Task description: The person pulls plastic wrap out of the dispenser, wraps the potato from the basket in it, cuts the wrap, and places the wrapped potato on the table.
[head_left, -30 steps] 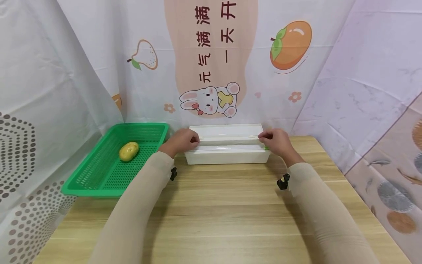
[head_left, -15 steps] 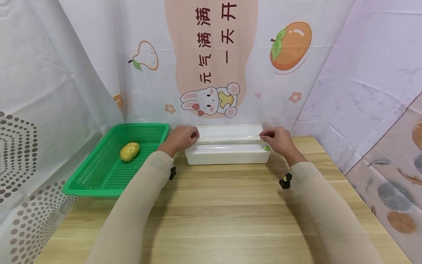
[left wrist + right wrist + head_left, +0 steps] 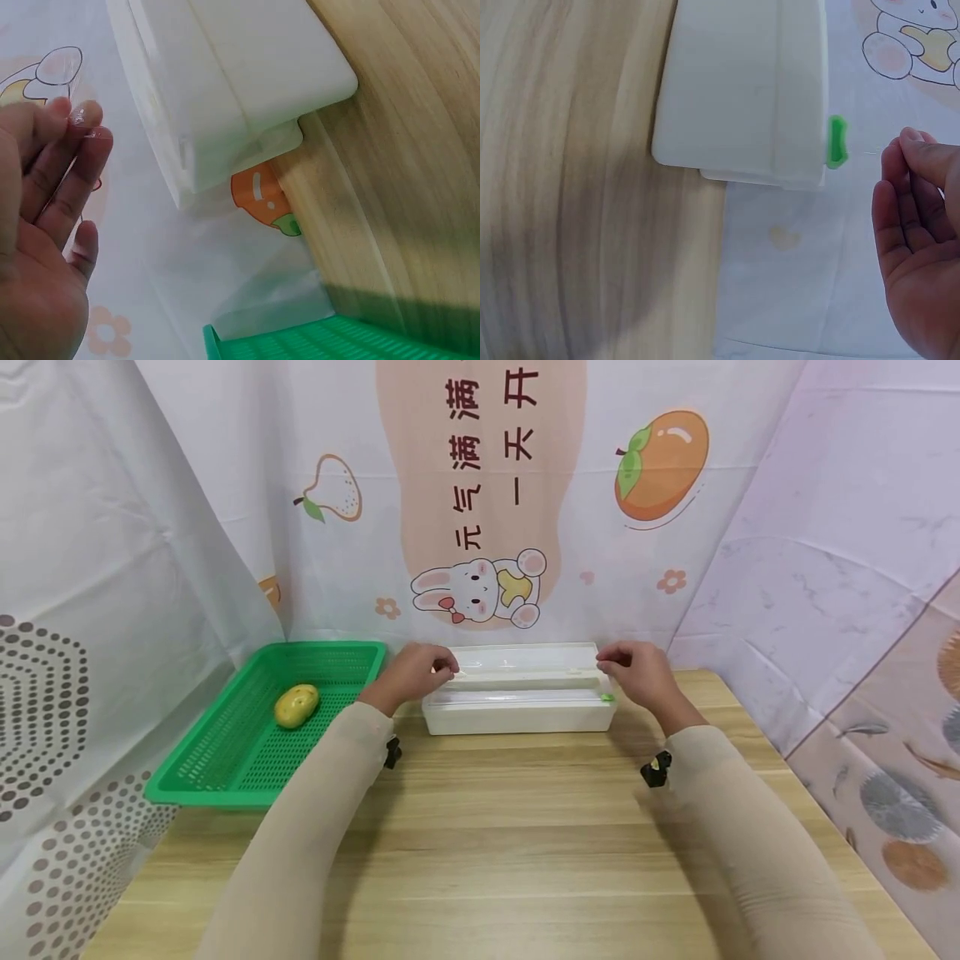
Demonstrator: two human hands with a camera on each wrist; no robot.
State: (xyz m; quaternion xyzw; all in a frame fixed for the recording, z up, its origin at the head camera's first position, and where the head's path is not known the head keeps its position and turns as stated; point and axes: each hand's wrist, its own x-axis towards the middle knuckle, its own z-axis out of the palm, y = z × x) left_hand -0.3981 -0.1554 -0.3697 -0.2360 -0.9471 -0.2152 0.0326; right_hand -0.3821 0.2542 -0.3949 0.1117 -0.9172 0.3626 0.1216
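A long white cling film dispenser [image 3: 517, 720] lies at the back of the table, its lid [image 3: 525, 657] tipped up. Clear cling film [image 3: 81, 118] shows as glints at the left fingertips. My left hand [image 3: 414, 675] pinches it between thumb and fingertips by the box's left end. Over the right end, my right hand [image 3: 637, 672] pinches the other side of the film, thumb against index finger; a faint film line reaches those fingertips in the right wrist view. The green cutter slider [image 3: 837, 141] sits at the box's right end, just below the right hand.
To the left stands a green perforated basket [image 3: 161, 797] holding one potato [image 3: 296, 706]. A printed curtain [image 3: 337, 585] hangs close behind the dispenser. The wooden table [image 3: 510, 843] stretches in front of it.
Both hands have risen slightly while pinching the film. The right hand has shifted a little to the right, uncovering more of the green slider. Dispenser and basket stay put.
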